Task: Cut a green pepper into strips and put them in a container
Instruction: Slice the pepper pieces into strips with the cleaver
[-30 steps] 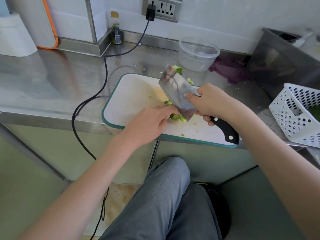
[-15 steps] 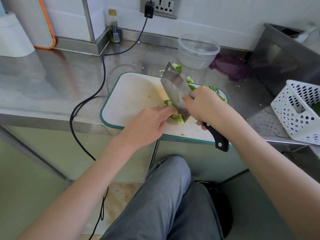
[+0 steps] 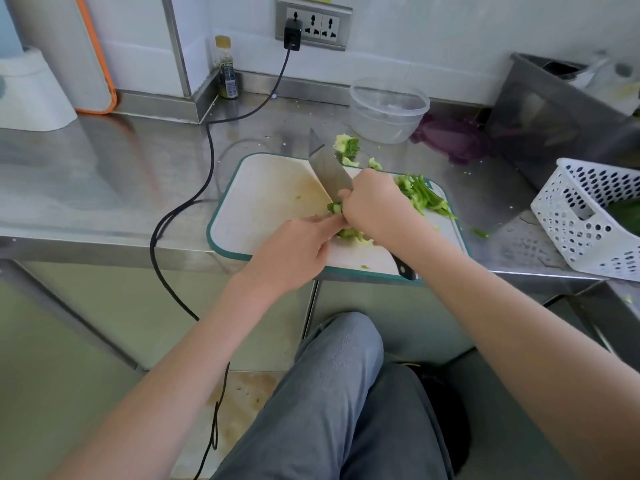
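Two hands over a steel counter point(image 3: 104, 181), largest thing in view, spreading out to every side of the grip. Under both hands, a white cutting board point(image 3: 270, 202) with a green rim, near edge level with the counter's front. Well off to the right of the knife hand, a white perforated basket point(image 3: 575, 216). Beyond the knife tip, apart from the board, a clear plastic container point(image 3: 388, 110) against the wall, with a purple lid point(image 3: 450, 140) just to its right. Right hand point(image 3: 375, 206) curled tight round a cleaver point(image 3: 329, 171) where blade meets handle, black handle end poking out below the wrist, blade slanting up and away to the left. Left hand point(image 3: 298, 247) just beside the blade, fingers bent down onto a piece of green pepper point(image 3: 351, 233), pinning it to the board right under the knife hand. Behind the right hand, on the board's far right corner, a heap of cut pepper strips point(image 3: 426, 199). Past the blade's tip, the pepper core point(image 3: 346, 145) on the counter, close to the board's far edge.
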A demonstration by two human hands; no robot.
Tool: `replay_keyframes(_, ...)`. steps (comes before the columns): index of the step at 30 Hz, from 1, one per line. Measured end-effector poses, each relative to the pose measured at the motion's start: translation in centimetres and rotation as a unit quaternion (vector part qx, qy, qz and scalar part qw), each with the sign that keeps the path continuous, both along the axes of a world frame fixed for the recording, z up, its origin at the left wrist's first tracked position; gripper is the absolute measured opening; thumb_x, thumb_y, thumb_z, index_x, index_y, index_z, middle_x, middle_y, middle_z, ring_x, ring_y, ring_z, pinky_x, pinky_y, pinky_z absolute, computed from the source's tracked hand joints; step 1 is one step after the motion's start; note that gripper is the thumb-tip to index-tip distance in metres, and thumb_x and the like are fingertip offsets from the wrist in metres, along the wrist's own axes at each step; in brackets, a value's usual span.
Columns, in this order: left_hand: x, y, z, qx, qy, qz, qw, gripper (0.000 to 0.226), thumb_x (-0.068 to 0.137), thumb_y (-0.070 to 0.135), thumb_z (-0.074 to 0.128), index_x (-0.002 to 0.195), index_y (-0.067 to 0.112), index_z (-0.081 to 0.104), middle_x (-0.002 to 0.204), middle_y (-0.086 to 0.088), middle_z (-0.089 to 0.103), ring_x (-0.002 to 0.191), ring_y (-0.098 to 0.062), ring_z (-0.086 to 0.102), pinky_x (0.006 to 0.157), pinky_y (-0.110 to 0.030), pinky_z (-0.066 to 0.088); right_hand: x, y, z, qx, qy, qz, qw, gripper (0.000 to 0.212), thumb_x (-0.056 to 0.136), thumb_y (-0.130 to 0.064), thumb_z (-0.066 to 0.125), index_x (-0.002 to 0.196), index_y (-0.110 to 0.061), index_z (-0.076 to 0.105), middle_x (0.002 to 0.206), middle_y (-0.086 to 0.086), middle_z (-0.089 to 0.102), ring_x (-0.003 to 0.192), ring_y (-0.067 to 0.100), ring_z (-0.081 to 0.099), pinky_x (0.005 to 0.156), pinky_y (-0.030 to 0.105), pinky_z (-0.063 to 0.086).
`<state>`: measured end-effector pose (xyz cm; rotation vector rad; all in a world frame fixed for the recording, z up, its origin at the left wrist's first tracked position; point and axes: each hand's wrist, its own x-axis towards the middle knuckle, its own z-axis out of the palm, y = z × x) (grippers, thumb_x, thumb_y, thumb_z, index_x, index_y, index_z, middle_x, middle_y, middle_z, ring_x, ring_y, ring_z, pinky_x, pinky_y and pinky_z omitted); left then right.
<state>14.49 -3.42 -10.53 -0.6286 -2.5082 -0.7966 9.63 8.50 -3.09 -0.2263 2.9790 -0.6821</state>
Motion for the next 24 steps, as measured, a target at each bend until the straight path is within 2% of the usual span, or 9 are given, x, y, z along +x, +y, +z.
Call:
replay_keyframes(2, -0.3, -0.1, -0.2, -0.009, -0.014, 0.003, 1.000, 0.039, 0.083, -0.005, 0.047, 0.115, 0.013, 0.061, 0.091, -0.010, 0.067, 0.070, -0.019, 0.051, 0.057, -0.025, 0.028, 0.5, 1.0, 0.4, 0.018, -0.032, 0.000, 0.999, 0.020, 0.098, -0.021, 0.039, 0.085, -0.007, 0.046, 0.060, 0.006, 0.047, 0.043, 0.015, 0.046, 0.037, 0.023, 0.037)
replay_keyframes(4, -0.4, -0.2, -0.5, -0.016, -0.025, -0.012, 1.000, 0.037, 0.084, -0.001, 0.045, 0.114, 0.014, 0.060, 0.102, -0.008, 0.067, 0.079, -0.029, 0.060, 0.067, -0.035, 0.047, 1.3, 2.0, 0.8, 0.033, -0.062, -0.018, 0.997, 0.023, 0.100, -0.024, 0.039, 0.093, -0.004, 0.048, 0.060, 0.010, 0.050, 0.038, 0.018, 0.048, 0.032, 0.021, 0.037)
replay_keyframes(5, -0.5, -0.2, -0.6, -0.019, -0.026, -0.018, 0.999, 0.037, 0.084, 0.000, 0.044, 0.114, 0.014, 0.060, 0.105, -0.008, 0.067, 0.082, -0.031, 0.061, 0.068, -0.039, 0.051, 1.5, 2.3, 0.8, 0.039, -0.063, -0.020, 0.997, 0.027, 0.100, -0.026, 0.039, 0.096, -0.002, 0.050, 0.061, 0.010, 0.051, 0.038, 0.018, 0.048, 0.031, 0.020, 0.037)
replay_keyframes(7, -0.5, -0.1, -0.7, -0.026, -0.018, -0.020, 0.999, 0.036, 0.083, 0.001, 0.045, 0.114, 0.014, 0.060, 0.107, -0.009, 0.067, 0.082, -0.032, 0.062, 0.067, -0.042, 0.052, 1.6, 2.6, 0.6, 0.039, -0.062, -0.027, 0.997, 0.032, 0.100, -0.030, 0.038, 0.099, -0.001, 0.051, 0.061, 0.010, 0.050, 0.038, 0.017, 0.048, 0.029, 0.018, 0.035)
replay_keyframes(10, -0.4, 0.0, -0.6, -0.029, -0.006, -0.015, 0.999, 0.035, 0.083, 0.000, 0.047, 0.113, 0.012, 0.061, 0.103, -0.010, 0.067, 0.079, -0.032, 0.062, 0.066, -0.039, 0.052, 1.0, 2.0, 0.5, 0.022, -0.061, -0.038, 0.997, 0.029, 0.100, -0.032, 0.038, 0.099, -0.006, 0.048, 0.062, 0.009, 0.050, 0.038, 0.016, 0.047, 0.030, 0.017, 0.034)
replay_keyframes(14, -0.4, 0.0, -0.5, -0.049, -0.002, -0.010, 0.999, 0.034, 0.085, 0.000, 0.048, 0.115, 0.011, 0.060, 0.104, -0.012, 0.067, 0.082, -0.034, 0.061, 0.065, -0.036, 0.047, 0.6, 1.4, 0.9, 0.031, -0.043, 0.003, 0.999, 0.028, 0.099, -0.022, 0.038, 0.099, 0.000, 0.056, 0.062, 0.007, 0.047, 0.043, 0.016, 0.046, 0.035, 0.025, 0.038)
replay_keyframes(16, -0.4, 0.0, -0.4, -0.048, -0.004, -0.007, 0.999, 0.034, 0.085, 0.000, 0.048, 0.115, 0.010, 0.060, 0.104, -0.013, 0.067, 0.080, -0.035, 0.062, 0.066, -0.038, 0.050, 1.3, 2.5, 1.2, 0.045, -0.067, -0.003, 0.997, 0.028, 0.101, -0.026, 0.038, 0.094, -0.002, 0.051, 0.063, 0.011, 0.049, 0.034, 0.017, 0.046, 0.029, 0.021, 0.036)
replay_keyframes(19, -0.3, 0.0, -0.4, -0.050, 0.004, -0.013, 0.999, 0.034, 0.081, 0.001, 0.049, 0.111, 0.010, 0.060, 0.102, -0.012, 0.067, 0.077, -0.033, 0.062, 0.063, -0.040, 0.054, 3.0, 4.6, 1.5, 0.078, -0.066, 0.003, 0.995, 0.036, 0.100, -0.032, 0.040, 0.074, -0.007, 0.043, 0.057, 0.012, 0.048, 0.017, 0.011, 0.039, 0.028, 0.015, 0.031)
replay_keyframes(24, -0.2, 0.0, -0.5, -0.053, 0.007, -0.010, 0.999, 0.036, 0.080, 0.008, 0.040, 0.110, 0.010, 0.060, 0.105, -0.012, 0.067, 0.084, -0.032, 0.063, 0.068, -0.042, 0.054, 4.1, 5.8, 0.8, 0.108, -0.031, 0.014, 0.994, 0.040, 0.100, -0.034, 0.039, 0.066, -0.014, 0.038, 0.048, 0.009, 0.047, 0.014, 0.009, 0.036, 0.032, 0.016, 0.033)
